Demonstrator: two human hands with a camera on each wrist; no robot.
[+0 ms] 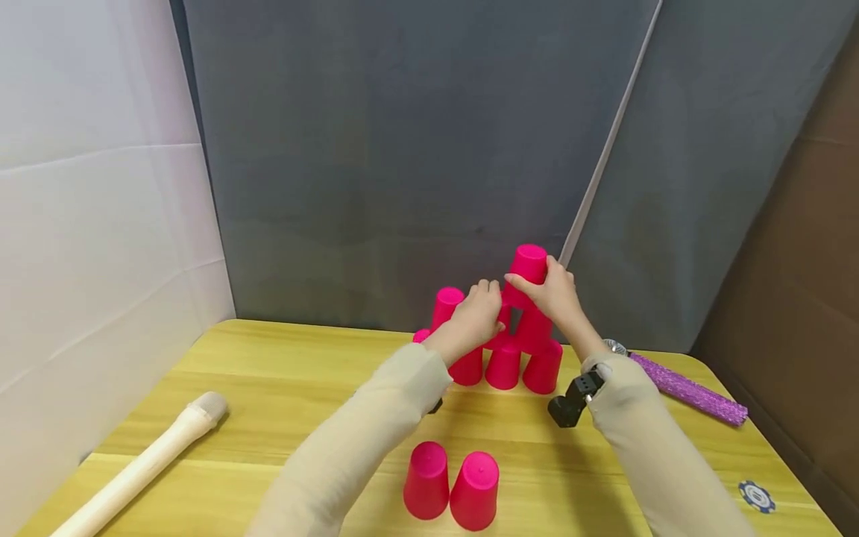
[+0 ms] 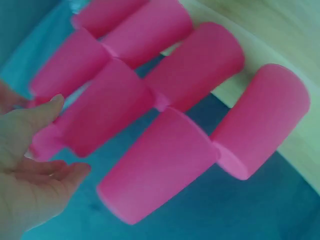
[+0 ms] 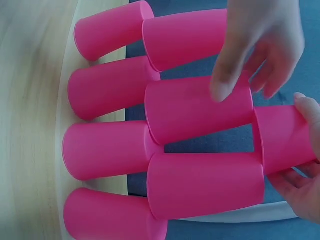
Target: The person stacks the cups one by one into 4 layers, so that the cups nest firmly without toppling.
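Note:
A pyramid of upside-down pink cups stands at the far middle of the yellow wooden table. My right hand grips the topmost cup with thumb and fingers round its sides. In the right wrist view that cup sits with its rim against the bases of two second-row cups. My left hand reaches in from the left with loosely straight fingers touching the middle second-row cup. The left wrist view shows its open palm beside the cups.
Two more pink cups stand upside down near the table's front edge. A long cream rod lies at the front left, a purple glitter stick at the right, and a blue-white chip near the right corner. Grey backdrop behind.

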